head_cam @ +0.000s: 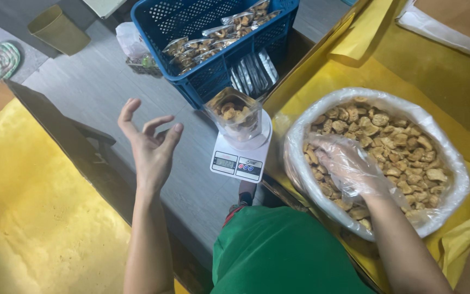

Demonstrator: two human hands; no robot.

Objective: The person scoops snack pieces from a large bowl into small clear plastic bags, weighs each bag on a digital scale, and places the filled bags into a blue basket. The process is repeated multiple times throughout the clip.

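My left hand (149,142) hangs in the air with its fingers spread and holds nothing, a little left of a small white kitchen scale (234,161). A clear bag (236,115) partly filled with brown snack pieces stands open on that scale. My right hand (349,165), in a thin clear plastic glove, reaches down into a large bowl lined with clear plastic (300,163), and rests among the brown snack pieces (403,147) that fill it. Whether it grips any pieces is hidden by the glove and the pile.
A blue plastic crate (208,76) behind the scale holds several filled clear packets, with more packets beside it. Yellow cloth covers the surface on the right (409,71) and another at the left (33,218). A tan bin (58,30) stands at the top left. Green clothing (284,250) fills the bottom middle.
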